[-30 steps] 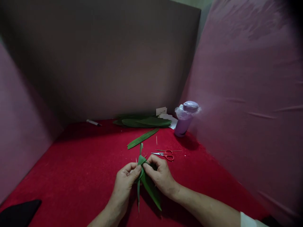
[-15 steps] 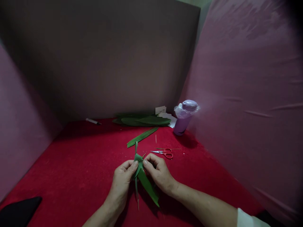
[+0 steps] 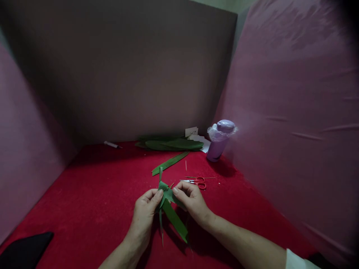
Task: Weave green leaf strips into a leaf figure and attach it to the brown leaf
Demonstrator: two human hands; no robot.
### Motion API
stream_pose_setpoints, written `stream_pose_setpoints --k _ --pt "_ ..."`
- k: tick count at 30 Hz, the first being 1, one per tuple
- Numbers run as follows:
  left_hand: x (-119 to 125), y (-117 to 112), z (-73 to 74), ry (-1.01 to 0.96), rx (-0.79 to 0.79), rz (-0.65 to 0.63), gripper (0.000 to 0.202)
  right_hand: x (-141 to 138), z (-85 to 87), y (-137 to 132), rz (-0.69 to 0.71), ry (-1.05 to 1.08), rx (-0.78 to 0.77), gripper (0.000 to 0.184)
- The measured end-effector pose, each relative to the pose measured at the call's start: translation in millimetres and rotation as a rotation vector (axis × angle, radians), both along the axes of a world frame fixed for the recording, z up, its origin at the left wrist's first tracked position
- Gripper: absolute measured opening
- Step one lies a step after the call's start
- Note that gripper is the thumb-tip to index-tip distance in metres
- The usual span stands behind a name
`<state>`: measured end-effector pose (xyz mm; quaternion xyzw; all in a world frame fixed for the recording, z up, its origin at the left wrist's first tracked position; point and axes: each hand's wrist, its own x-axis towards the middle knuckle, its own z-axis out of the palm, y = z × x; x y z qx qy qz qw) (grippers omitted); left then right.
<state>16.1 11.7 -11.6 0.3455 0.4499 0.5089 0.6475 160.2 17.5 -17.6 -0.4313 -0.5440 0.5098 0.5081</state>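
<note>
A folded green leaf point(image 3: 174, 220) is held between my two hands above the red cloth, with narrow strips sticking out at its top and bottom and a broad piece hanging down to the right. My left hand point(image 3: 146, 209) pinches its folded part between thumb and fingers. On the other side my right hand point(image 3: 193, 201) is closed on a flap of the same leaf, thumb on top. Just beyond the right hand lie red-handled scissors point(image 3: 200, 182), close to a thin stick point(image 3: 209, 177). The fingers beneath the leaf are partly hidden.
A single cut leaf point(image 3: 169, 164) and a thin pale stick point(image 3: 186, 165) lie farther back. Behind them are stacked long leaves point(image 3: 174, 144), white papers point(image 3: 200, 142), a syringe point(image 3: 112, 144) and a purple cup point(image 3: 217, 147) lined with plastic. Walls enclose the red table point(image 3: 92, 194).
My right hand has moved slightly right, away from the left, drawing a leaf flap outward so more of it shows. My left hand stays nearly in place. The view has shifted a little.
</note>
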Motion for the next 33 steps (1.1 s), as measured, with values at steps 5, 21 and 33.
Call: stream_pose_setpoints --k 5,21,33 --pt "-1 -1 3.3 -0.022 0.005 0.01 0.025 1 8.5 1 0.047 0.071 -0.064 0.031" --pt "-8 4 -0.6 -0.006 0.036 0.048 0.026 7 15.8 6 -0.009 0.113 -0.098 0.027" --pt "-6 2 7.9 -0.115 0.015 0.038 0.022 10 9.0 10 0.032 0.091 -0.078 0.027"
